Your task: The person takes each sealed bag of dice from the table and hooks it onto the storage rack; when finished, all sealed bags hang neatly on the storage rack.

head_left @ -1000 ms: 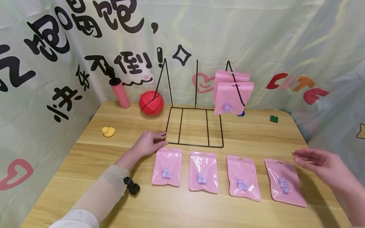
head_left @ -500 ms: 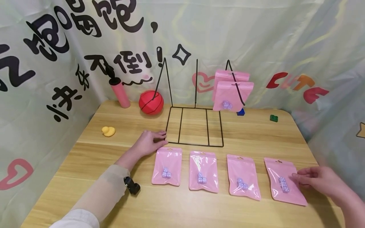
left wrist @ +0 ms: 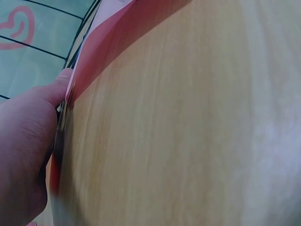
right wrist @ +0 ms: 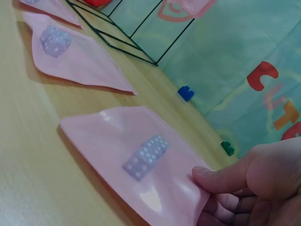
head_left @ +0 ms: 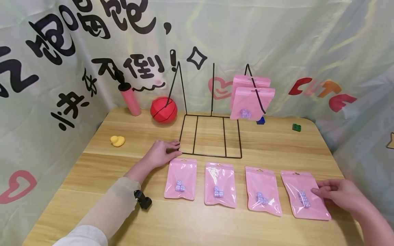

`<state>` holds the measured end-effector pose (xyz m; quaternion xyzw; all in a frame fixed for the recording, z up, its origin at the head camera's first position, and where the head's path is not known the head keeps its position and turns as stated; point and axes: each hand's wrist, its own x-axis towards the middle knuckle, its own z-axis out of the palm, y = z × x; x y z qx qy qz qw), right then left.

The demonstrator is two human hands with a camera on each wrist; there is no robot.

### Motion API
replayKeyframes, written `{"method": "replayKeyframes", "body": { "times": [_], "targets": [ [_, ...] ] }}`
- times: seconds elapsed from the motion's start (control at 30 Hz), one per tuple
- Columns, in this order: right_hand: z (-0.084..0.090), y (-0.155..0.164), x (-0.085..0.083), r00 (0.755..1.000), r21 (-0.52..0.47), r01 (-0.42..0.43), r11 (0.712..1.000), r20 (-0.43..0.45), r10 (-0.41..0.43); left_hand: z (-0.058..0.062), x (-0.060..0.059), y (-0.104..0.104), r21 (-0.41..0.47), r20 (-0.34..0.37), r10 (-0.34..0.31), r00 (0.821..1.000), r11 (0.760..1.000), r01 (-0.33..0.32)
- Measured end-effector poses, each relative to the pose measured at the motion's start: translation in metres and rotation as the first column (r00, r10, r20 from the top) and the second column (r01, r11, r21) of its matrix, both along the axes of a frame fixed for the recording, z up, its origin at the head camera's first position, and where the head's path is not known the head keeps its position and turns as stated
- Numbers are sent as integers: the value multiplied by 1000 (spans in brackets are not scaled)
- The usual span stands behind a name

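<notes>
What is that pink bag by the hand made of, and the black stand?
The glossy pink zip pouch that the right hand pinches looks like thin soft plastic: it shines, bends at the edge, and dotted dice show through. The black wire rack looks like thin painted metal rod, matte and stiff, though that is a guess.

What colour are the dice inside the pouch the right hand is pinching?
Pale purple with white dots, inside the pink pouch; clearest in the right wrist view.

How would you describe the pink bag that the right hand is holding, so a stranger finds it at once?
On the light wooden table, four flat glossy pink plastic bags lie in a row before the black wire rack. Take the rightmost bag: the right hand pinches its edge.
</notes>
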<state>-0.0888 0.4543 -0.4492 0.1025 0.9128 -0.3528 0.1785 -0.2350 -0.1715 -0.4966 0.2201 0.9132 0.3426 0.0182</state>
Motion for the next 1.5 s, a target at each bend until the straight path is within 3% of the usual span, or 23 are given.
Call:
{"method": "replayKeyframes", "body": {
  "times": [0.5, 0.73, 1.0, 1.3, 1.5],
  "targets": [
    [17, -12, 4, 977, -119, 0, 993, -210, -25, 4, 1, 1, 0, -5, 4, 1000, 1000, -4],
    [25, -23, 5, 942, -156, 12, 988, -329, -64, 3, 2, 1, -4, -4, 6, 1000, 1000, -6],
    [49, -47, 1, 895, -94, 52, 994, -437, -88, 4, 3, 3, -13, -7, -4, 1000, 1000, 4],
    [74, -76, -8, 860, -253, 47, 966, -481, -168, 4, 3, 2, -24, -2, 2, 1000, 1000, -2],
    [84, -100, -16, 835, -280, -6, 960, -530, -149, 3, 2, 2, -27, -9, -6, 1000, 1000, 6]
  ]
}}
